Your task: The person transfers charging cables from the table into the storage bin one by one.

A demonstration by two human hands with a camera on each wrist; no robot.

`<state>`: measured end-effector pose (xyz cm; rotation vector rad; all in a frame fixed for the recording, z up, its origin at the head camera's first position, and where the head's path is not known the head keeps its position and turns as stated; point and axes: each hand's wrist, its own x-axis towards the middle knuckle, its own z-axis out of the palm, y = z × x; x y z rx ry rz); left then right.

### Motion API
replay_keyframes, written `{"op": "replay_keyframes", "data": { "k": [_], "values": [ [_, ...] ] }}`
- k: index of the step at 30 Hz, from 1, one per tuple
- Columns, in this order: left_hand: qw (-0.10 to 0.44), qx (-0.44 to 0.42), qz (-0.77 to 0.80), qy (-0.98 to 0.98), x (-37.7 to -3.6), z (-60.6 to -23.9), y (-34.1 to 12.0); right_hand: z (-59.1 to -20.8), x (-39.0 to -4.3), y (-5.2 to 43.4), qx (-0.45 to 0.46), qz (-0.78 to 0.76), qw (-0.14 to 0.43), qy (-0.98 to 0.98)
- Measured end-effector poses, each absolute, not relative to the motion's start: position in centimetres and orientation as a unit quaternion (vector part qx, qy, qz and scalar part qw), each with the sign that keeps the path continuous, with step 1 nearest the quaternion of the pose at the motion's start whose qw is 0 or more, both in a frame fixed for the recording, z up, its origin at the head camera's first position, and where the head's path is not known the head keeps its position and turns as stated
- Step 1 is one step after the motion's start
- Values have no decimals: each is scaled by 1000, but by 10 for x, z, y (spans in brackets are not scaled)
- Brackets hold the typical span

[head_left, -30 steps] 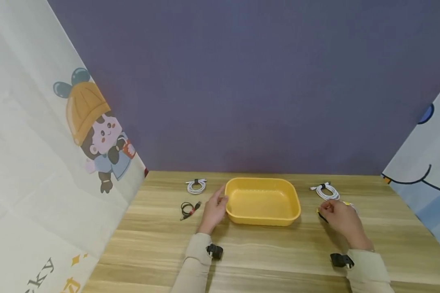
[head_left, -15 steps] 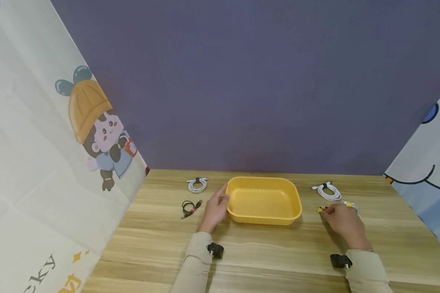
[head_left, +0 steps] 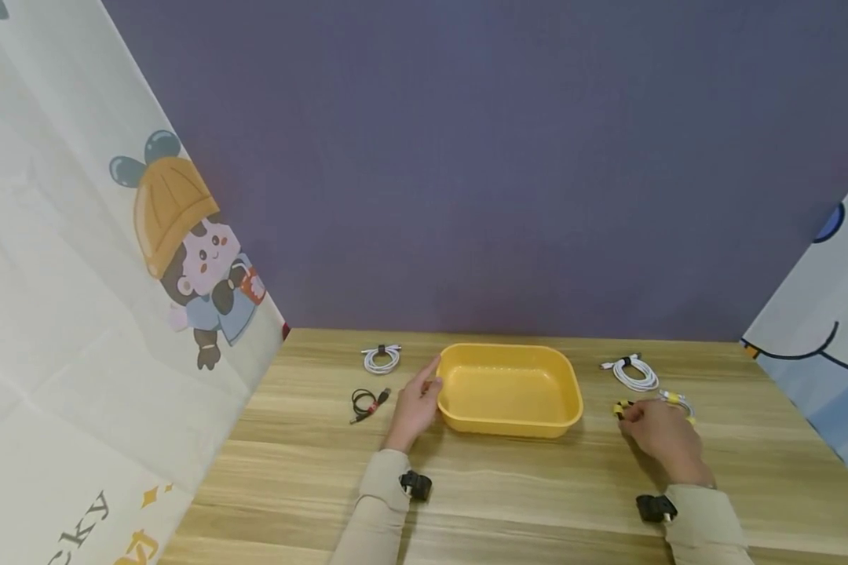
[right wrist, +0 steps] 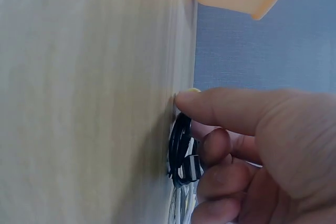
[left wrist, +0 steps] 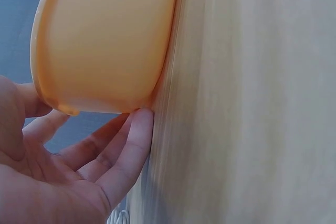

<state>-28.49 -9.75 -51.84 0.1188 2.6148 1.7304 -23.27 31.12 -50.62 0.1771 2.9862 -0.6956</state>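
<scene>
A yellow plastic tray (head_left: 572,400) sits in the middle of the wooden table (head_left: 509,479). My left hand (head_left: 424,386) lies flat against the tray's left side with straight fingers; the left wrist view shows the left hand (left wrist: 113,140) touching the tray (left wrist: 105,40) under its rim. To the right of the tray, my right hand (head_left: 632,417) rests on the table, fingers curled around a coiled black cable with yellow ends (head_left: 620,407). In the right wrist view the right hand (right wrist: 191,129) grips the black coil (right wrist: 181,148), index fingertip on the wood.
A coiled white cable (head_left: 634,372) lies just behind my right hand. Left of the tray are another white coil (head_left: 381,359) and a black-and-red cable (head_left: 365,402). Printed cloth screens stand at both sides, a purple wall behind.
My right hand has sunk a little onto the table with the black cable under its fingers. The left hand stays against the tray.
</scene>
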Motion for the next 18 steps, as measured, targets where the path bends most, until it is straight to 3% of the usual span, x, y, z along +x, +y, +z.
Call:
{"op": "replay_keyframes", "data": {
  "k": [18],
  "values": [
    [-3,43,541,840,-282,-518,-99,-502,-227,305,28,-208,-20,978]
  ]
}}
